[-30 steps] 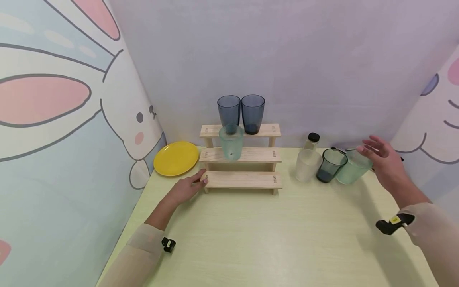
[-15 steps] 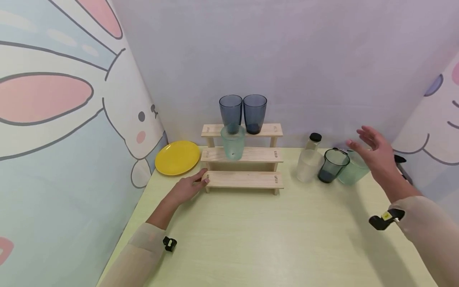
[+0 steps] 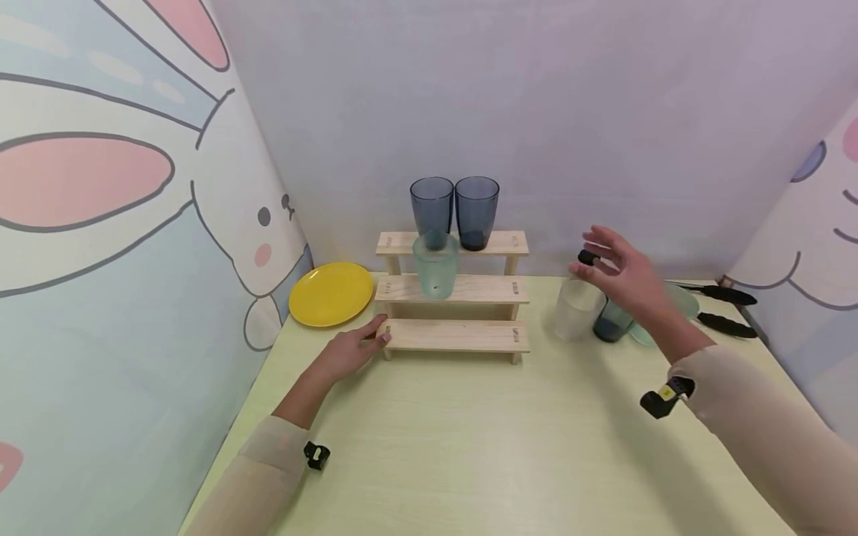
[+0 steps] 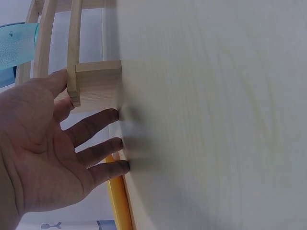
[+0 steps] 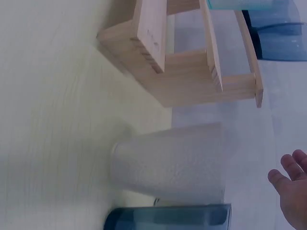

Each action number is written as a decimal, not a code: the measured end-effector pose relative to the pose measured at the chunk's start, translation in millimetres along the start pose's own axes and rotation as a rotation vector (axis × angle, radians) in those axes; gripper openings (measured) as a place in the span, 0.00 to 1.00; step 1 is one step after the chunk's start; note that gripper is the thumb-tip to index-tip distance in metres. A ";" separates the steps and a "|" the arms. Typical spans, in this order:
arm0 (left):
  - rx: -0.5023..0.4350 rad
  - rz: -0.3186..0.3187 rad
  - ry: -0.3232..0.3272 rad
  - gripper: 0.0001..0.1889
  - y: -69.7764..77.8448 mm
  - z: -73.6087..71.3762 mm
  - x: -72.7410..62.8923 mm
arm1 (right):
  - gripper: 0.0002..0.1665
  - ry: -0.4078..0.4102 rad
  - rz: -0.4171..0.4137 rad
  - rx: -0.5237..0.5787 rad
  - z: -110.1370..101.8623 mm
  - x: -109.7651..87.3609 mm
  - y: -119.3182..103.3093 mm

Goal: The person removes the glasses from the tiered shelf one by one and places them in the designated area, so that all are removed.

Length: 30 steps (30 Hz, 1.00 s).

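A three-step wooden rack [image 3: 456, 336] stands at the back of the table. My left hand [image 3: 347, 353] pinches the left end of its lowest step between thumb and index finger; the other fingers spread toward the table in the left wrist view. Two blue glasses [image 3: 477, 212] share the top step, and a light teal frosted glass [image 3: 436, 272] sits on the middle one. At the right, my right hand [image 3: 623, 279] hovers with relaxed fingers, holding nothing. Below it are a clear frosted glass [image 3: 578, 316] and a partly hidden dark tinted glass [image 3: 610, 327].
A yellow plate [image 3: 331, 295] lies left of the rack. Behind the right hand and forearm, a pale green glass [image 3: 682, 299] is mostly covered. Two black handles [image 3: 727, 325] lie at the far right. A black-capped bottle [image 3: 587, 257] stands behind the clear glass.
My right hand has moved left from above the pale green glass to above the clear frosted glass, uncovering the black handles. The left hand has stayed on the rack.
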<state>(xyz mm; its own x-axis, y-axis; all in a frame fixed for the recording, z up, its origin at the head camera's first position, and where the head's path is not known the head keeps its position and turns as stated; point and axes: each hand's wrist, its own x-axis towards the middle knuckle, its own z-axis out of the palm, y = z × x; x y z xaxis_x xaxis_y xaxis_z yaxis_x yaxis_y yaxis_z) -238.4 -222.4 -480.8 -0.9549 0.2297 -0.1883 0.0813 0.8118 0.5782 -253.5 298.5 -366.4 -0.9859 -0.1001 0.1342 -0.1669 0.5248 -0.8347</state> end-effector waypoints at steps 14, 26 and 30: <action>0.005 0.016 0.008 0.40 -2.3 0.5 0.8 | 0.57 -0.106 -0.137 0.084 74.3 16.1 -33.9; 0.001 -0.003 -0.002 0.41 -1.1 -0.3 0.6 | 0.57 -0.178 -0.147 0.103 122.0 23.5 -51.5; -0.003 -0.005 -0.006 0.41 -0.6 -0.2 1.0 | 0.58 -0.182 -0.155 0.112 134.3 27.2 -55.2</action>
<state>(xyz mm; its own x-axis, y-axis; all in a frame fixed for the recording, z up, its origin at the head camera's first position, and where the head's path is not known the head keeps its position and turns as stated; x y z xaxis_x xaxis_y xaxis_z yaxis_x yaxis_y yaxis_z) -239.5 -222.7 -481.2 -0.9535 0.2291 -0.1958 0.0760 0.8114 0.5796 -269.3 153.4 -388.4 -0.9285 -0.3275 0.1751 -0.3031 0.3958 -0.8669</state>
